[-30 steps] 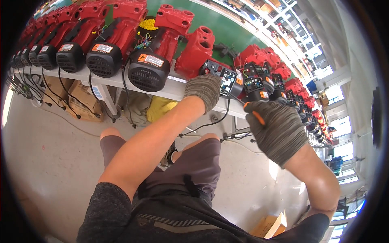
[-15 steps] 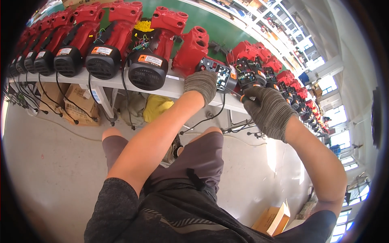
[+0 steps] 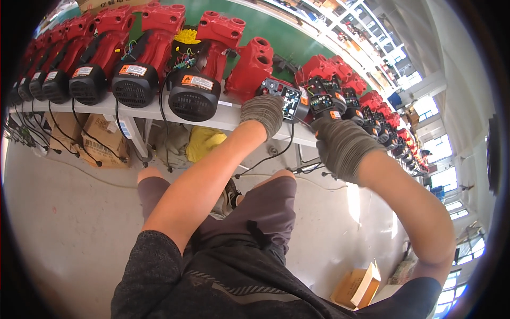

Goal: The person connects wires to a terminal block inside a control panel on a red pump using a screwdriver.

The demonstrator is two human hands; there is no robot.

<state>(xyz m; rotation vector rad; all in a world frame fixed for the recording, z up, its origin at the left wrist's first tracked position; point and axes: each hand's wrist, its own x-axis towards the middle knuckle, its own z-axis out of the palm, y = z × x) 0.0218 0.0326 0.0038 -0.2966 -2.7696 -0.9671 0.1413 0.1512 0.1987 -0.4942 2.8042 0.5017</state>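
Observation:
A red pump (image 3: 249, 69) lies on the bench in front of me, its black control box (image 3: 303, 104) turned toward me with a circuit board showing. My gloved left hand (image 3: 262, 114) grips the box at its near left side, fingers curled and partly hidden. On the right, my gloved right hand (image 3: 345, 146) is closed around a screwdriver (image 3: 304, 123). Its thin metal shaft points left toward the box's lower right corner, and the handle is hidden in my fist. Whether the tip touches a screw cannot be made out.
Several red pumps with black motor covers (image 3: 194, 98) line the bench (image 3: 226, 114) to the left; more with exposed boards (image 3: 322, 103) run right. Black power cords (image 3: 167, 138) hang over the front edge. Cardboard boxes (image 3: 101, 139) and yellow cloth (image 3: 204, 142) lie underneath.
My right hand has shifted slightly left and turned, so the screwdriver's orange handle end no longer shows. The left hand stays on the control box.

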